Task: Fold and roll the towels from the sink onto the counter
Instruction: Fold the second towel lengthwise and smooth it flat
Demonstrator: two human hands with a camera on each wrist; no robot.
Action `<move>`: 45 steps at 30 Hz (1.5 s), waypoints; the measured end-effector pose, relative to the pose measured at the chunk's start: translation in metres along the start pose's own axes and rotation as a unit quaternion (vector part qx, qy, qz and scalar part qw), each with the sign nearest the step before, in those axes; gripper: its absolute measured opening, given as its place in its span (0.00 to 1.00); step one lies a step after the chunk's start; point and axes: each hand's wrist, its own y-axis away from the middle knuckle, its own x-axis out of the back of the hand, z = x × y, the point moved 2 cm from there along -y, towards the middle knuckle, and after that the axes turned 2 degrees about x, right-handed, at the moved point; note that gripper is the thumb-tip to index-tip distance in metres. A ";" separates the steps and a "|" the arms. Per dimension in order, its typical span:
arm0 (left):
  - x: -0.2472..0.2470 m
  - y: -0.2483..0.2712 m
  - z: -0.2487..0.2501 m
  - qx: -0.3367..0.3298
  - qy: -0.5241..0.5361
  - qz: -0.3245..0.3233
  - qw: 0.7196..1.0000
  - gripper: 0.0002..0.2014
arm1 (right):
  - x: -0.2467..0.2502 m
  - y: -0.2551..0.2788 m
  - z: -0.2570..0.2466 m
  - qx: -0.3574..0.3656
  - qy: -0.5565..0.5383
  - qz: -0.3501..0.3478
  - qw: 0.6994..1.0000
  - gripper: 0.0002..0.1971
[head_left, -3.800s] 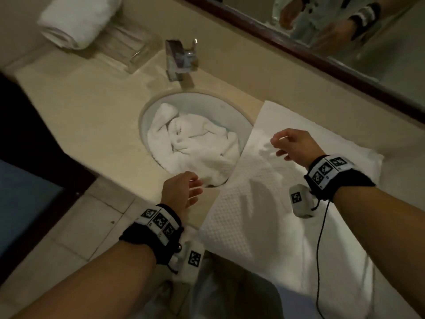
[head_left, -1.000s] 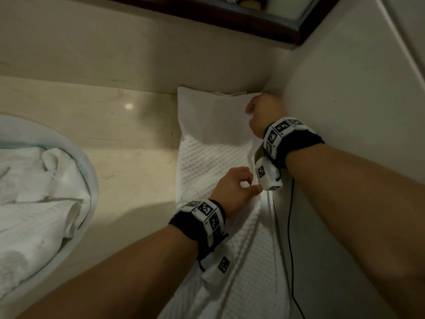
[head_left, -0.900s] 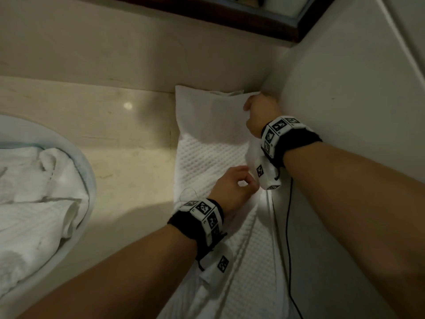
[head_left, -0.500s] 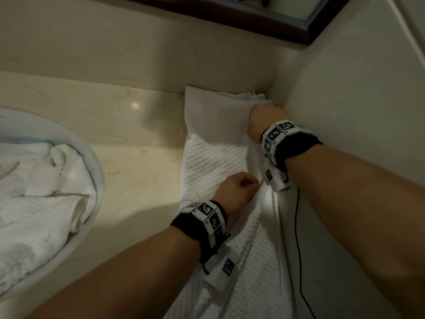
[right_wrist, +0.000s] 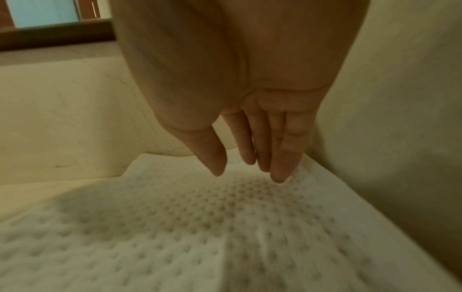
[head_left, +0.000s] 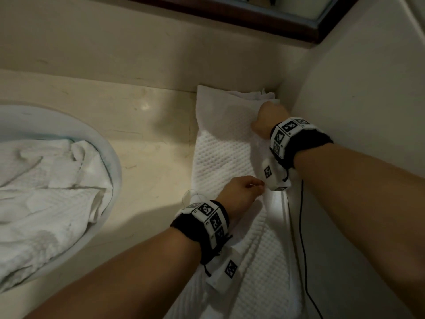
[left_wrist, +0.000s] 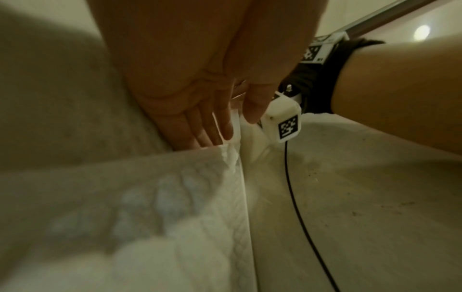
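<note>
A white waffle-weave towel (head_left: 220, 157) lies folded into a long narrow strip on the beige counter (head_left: 147, 171), close along the right wall. My left hand (head_left: 241, 194) is at the middle of its right edge. In the left wrist view, the left hand (left_wrist: 238, 128) pinches that towel edge (left_wrist: 236, 158) between thumb and fingers. My right hand (head_left: 266, 120) is at the strip's far end by the corner. In the right wrist view, the right hand (right_wrist: 247, 173) has straight fingers (right_wrist: 277, 171) pressing down on the towel (right_wrist: 200, 227). More crumpled white towels (head_left: 46, 192) lie in the sink.
The round white sink (head_left: 110, 157) is at the left. The side wall (head_left: 356, 111) stands right beside the towel strip, and the back wall with a dark mirror frame (head_left: 230, 12) is behind it. A black cable (head_left: 303, 238) hangs from my right wrist.
The towel, spread wide before, is now a narrow strip. Over the last second my right hand laid the far right edge down and pressed it; my left hand stayed at the middle edge.
</note>
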 end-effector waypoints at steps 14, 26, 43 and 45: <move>0.029 0.105 -0.044 -0.008 -0.136 0.028 0.990 0.14 | -0.035 0.140 -0.044 0.008 -0.086 0.009 0.996 0.21; 0.031 0.205 -0.095 -0.022 -0.367 0.021 0.930 0.16 | -0.096 0.271 -0.052 0.035 -0.045 -0.054 0.997 0.15; -0.068 0.222 -0.146 -0.051 -0.214 0.013 0.975 0.11 | -0.135 0.323 0.011 -0.024 -0.190 0.052 0.980 0.18; -0.080 0.220 -0.150 -0.040 -0.143 0.018 0.989 0.10 | -0.137 0.326 0.024 -0.026 -0.223 0.060 0.973 0.17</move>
